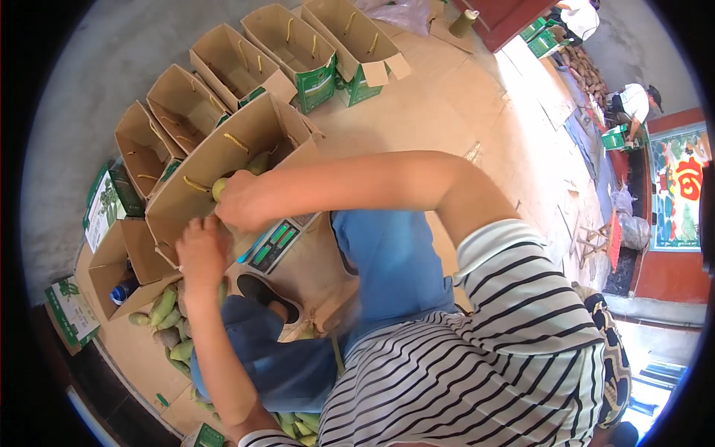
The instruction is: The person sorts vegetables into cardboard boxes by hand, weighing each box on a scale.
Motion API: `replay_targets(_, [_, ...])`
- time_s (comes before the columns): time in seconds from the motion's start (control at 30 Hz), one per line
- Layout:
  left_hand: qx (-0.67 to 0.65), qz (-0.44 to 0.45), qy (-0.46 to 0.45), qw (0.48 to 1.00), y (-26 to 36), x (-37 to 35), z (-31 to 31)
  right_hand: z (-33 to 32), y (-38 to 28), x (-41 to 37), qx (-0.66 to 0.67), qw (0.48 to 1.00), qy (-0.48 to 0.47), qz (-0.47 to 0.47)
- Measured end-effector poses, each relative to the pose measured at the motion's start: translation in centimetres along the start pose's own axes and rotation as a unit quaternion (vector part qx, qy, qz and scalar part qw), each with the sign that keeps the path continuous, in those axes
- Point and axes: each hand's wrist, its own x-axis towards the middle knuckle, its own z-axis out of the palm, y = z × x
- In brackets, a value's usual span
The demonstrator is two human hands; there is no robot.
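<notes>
A large open cardboard box with yellow rope handles stands in front of me. My right hand is at its opening, closed on a pale green vegetable that shows past the fingers. Another green vegetable lies inside the box. My left hand is at the box's near edge, fingers bent; whether it holds anything is unclear. Just right of my hands, a scale with a lit green display sits beside the box. Green vegetables are heaped on the floor by my left forearm.
Several open boxes stand in an arc beyond the large one. A smaller box at left holds a blue item. Two people are at the far right near a brown pile. A red stool stands there too.
</notes>
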Motion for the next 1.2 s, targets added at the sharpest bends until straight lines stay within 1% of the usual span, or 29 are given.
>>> replay_targets(0.03, [-0.007,0.013,0.068,0.998,-0.6,-0.8,-1.6,1.1,-0.4,0.8,-0.012,0.999,-0.029,0.029])
replay_targets(0.07, [-0.082,0.01,0.112,0.99,-1.6,-1.8,-3.8,2.6,-0.3,1.5,-0.001,0.998,-0.028,0.05])
replay_targets(0.1, [-0.191,-0.06,0.149,0.968,-1.3,-3.3,-7.5,4.2,0.5,2.3,0.01,0.997,-0.026,0.069])
replay_targets(0.13, [-0.21,-0.08,0.226,0.948,-3.0,-5.2,-8.6,4.8,1.0,2.9,0.021,0.996,-0.024,0.087])
replay_targets(0.17, [-0.357,-0.186,0.265,0.876,-3.7,-7.5,-9.5,4.7,1.1,2.9,0.015,0.996,-0.021,0.082])
replay_targets(0.23, [-0.355,-0.174,0.329,0.858,-8.8,-12.8,-7.1,4.7,1.1,2.6,0.002,0.997,-0.019,0.07])
replay_targets(0.27, [-0.235,-0.241,0.281,0.899,-10.6,-15.3,-5.1,4.8,0.9,2.8,0.003,0.997,-0.011,0.076])
replay_targets(0.3, [-0.111,-0.303,0.228,0.919,-12.6,-18.3,-1.3,4.9,0.8,3.0,0.003,0.997,-0.003,0.082])
replay_targets(0.33, [-0.176,-0.327,0.207,0.905,-17.7,-22.8,8.3,5.1,0.6,3.3,0.002,0.996,0.004,0.087])
replay_targets(0.37, [-0.193,-0.377,0.08,0.902,-15.6,-25.4,11.1,5.3,0.5,3.5,-0.002,0.996,0.007,0.091])
replay_targets(0.4, [-0.308,-0.364,0.049,0.878,-19.0,-31.1,21.5,5.5,0.4,3.6,-0.006,0.995,0.01,0.095])
replay_targets(0.47, [-0.257,-0.367,0.087,0.89,-8.0,-33.1,21.0,5.4,0.3,3.4,-0.014,0.995,-0.003,0.102])
replay_targets(0.5, [-0.241,-0.371,0.072,0.894,-5.1,-34.9,22.9,5.2,0.3,3.2,-0.017,0.994,-0.018,0.103])
replay_targets(0.53, [-0.229,-0.373,0.036,0.898,-2.8,-36.6,24.7,5.1,0.1,3.1,-0.02,0.994,-0.034,0.102])
replay_targets(0.6, [-0.191,-0.386,-0.058,0.901,1.6,-40.2,27.4,4.8,-0.3,2.9,-0.018,0.993,-0.026,0.114])
replay_targets(0.63, [-0.178,-0.391,-0.088,0.899,3.0,-41.5,28.2,4.7,-0.4,2.9,-0.017,0.992,-0.023,0.123])
replay_targets(0.7, [-0.158,-0.399,-0.13,0.894,4.2,-43.2,29.1,4.6,-0.4,3.0,-0.022,0.992,-0.028,0.121])
replay_targets(0.83, [-0.153,-0.408,-0.16,0.886,4.4,-44.1,30.0,4.7,-0.5,3.1,-0.026,0.99,-0.029,0.135])
replay_targets(0.93, [-0.151,-0.412,-0.187,0.879,4.6,-44.3,30.2,3.6,-1.3,2.3,-0.023,0.989,-0.028,0.143])
replay_targets(1.13, [-0.149,-0.399,-0.245,0.871,4.5,-45.3,29.9,5.6,-0.3,3.3,-0.001,0.989,0.031,0.146])
replay_targets(1.2, [-0.15,-0.398,-0.267,0.865,4.7,-45.8,29.7,5.4,-0.1,3.4,-0.009,0.991,0.018,0.131])
